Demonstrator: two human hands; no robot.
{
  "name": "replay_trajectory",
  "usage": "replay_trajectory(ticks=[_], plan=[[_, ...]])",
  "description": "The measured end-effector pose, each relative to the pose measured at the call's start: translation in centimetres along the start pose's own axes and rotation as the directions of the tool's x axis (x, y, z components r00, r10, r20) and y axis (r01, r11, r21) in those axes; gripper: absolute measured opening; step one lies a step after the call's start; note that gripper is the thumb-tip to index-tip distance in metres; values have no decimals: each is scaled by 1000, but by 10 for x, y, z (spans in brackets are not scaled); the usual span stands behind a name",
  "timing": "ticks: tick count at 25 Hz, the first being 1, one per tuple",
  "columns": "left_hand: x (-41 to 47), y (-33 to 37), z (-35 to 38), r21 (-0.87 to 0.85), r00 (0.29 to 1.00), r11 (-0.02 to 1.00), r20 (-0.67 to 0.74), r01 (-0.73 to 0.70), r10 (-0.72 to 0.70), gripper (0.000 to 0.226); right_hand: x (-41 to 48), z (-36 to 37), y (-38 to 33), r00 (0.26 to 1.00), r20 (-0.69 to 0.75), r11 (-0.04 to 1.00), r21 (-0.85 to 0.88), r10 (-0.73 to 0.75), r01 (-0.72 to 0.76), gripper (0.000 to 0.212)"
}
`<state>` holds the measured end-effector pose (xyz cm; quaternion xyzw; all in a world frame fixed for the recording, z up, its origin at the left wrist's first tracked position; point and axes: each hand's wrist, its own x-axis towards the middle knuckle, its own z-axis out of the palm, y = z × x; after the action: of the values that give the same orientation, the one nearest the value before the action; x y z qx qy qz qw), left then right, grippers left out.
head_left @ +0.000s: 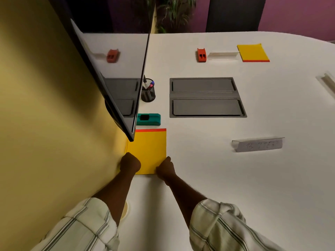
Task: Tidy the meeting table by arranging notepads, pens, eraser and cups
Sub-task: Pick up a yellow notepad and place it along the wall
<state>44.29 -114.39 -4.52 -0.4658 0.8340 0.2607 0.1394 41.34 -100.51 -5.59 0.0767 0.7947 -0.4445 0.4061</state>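
A yellow notepad [149, 149] with a red top strip lies flat on the white table [199, 178], close to the yellow wall. My left hand [130, 163] grips its near left corner and my right hand [165, 168] grips its near right corner. Just beyond the pad lies a teal eraser [148, 119]. A black mesh pen cup [148, 91] with pens stands farther back beside the screen. A second yellow notepad [252, 52] lies at the far right. An orange eraser [201, 54] sits left of it.
A large dark screen [116, 78] juts from the yellow wall over the table's left side. A grey cable hatch [206, 96] is set in the table's middle. Clear name holders [257, 144] [223, 55] lie on the right and at the back. A plant stands beyond the far edge.
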Motion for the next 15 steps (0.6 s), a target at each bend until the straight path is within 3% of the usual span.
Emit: replay_trajectory(ticks=[2,4,9,15], plan=[[0,-3,5,70,998,995,10,-65,64,39,-1,5,2,998,-56,975,-220,-36,22,46],[0,-9,10,99,996,991,12,-93,92,36,-1,10,3,994,-88,941,-335,-69,36,44],[-4,-15,14,172,991,975,30,-137,134,34,-3,13,4,984,-138,901,-432,-110,40,39],[-7,-18,19,225,988,962,55,-155,146,35,-3,8,8,974,-92,844,-521,-205,128,43]])
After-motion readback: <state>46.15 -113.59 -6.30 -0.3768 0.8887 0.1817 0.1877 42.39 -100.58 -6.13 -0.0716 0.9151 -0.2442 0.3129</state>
